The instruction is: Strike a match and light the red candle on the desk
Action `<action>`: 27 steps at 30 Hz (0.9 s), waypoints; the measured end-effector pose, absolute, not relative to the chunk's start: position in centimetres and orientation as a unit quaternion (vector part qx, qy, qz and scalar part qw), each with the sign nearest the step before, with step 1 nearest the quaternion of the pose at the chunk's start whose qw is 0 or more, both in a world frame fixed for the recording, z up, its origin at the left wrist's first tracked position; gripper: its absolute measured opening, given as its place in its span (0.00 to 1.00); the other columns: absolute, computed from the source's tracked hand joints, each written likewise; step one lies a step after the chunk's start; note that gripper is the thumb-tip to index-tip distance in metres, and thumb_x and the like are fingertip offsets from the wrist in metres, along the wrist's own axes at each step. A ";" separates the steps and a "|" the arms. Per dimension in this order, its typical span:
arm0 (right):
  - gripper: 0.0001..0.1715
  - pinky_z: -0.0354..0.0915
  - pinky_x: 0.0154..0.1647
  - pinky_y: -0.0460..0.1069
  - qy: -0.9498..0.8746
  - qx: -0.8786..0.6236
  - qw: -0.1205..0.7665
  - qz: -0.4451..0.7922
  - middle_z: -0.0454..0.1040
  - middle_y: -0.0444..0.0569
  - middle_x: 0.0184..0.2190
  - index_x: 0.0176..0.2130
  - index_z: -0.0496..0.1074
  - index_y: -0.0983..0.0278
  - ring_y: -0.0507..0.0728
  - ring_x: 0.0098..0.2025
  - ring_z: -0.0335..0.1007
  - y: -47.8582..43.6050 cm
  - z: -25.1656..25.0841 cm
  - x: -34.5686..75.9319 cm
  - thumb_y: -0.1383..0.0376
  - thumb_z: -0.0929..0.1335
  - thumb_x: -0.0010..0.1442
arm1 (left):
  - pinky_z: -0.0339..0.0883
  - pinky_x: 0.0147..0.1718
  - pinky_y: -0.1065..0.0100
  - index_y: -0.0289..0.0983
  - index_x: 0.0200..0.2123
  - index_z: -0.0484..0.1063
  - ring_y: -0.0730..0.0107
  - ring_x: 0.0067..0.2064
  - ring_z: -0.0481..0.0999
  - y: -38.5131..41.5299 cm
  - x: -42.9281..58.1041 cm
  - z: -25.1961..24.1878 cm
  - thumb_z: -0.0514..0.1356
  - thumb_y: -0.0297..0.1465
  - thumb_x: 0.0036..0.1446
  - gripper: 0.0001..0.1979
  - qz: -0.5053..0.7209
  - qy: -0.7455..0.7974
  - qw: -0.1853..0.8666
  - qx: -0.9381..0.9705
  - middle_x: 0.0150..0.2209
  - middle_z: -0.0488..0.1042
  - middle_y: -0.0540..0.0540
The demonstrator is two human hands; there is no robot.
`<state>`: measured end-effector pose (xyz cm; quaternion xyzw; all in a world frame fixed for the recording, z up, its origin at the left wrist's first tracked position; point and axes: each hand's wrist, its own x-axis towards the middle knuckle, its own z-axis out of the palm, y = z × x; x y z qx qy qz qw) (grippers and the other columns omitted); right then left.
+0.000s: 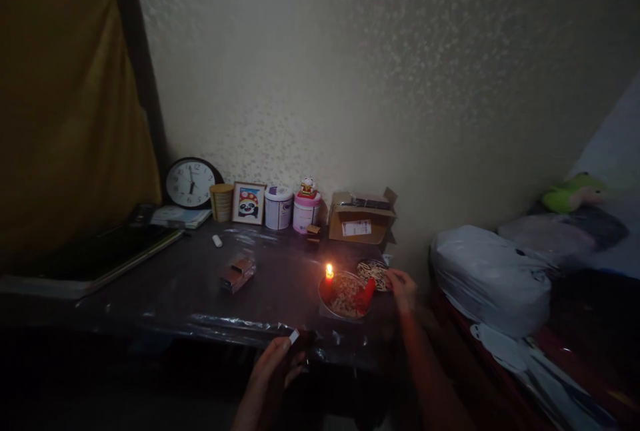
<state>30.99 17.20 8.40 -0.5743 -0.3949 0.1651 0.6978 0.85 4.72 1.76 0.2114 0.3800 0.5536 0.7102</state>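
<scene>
My left hand is closed around a small flat box with a white end, held low by the table's front edge; most of the box is hidden in shadow. At the dish of thin pale and dark stick-like pieces, my right hand has its fingertips pinched together over the right rim. What is between those fingers is too small to make out. Left of that dish stands a round tray of brownish bits. A lit red candle burns at its left side, and an unlit red candle leans at its right.
Several small brown boxes in clear wrap lie on the dark plastic-covered table. Along the wall stand a clock, a yellow cup, a panda picture, two tins and an open cardboard box. White bags are piled right.
</scene>
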 end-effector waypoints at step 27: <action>0.04 0.63 0.43 0.44 -0.749 -0.436 0.453 0.207 0.67 0.45 0.38 0.38 0.68 0.60 0.52 0.40 0.68 0.5 4.8 16.5 0.67 0.66 0.59 | 0.64 0.31 0.70 0.38 0.30 0.72 0.67 0.31 0.72 2.2 1.2 2.2 0.66 0.40 0.42 0.14 0.513 0.385 0.592 0.488 0.26 0.74 0.51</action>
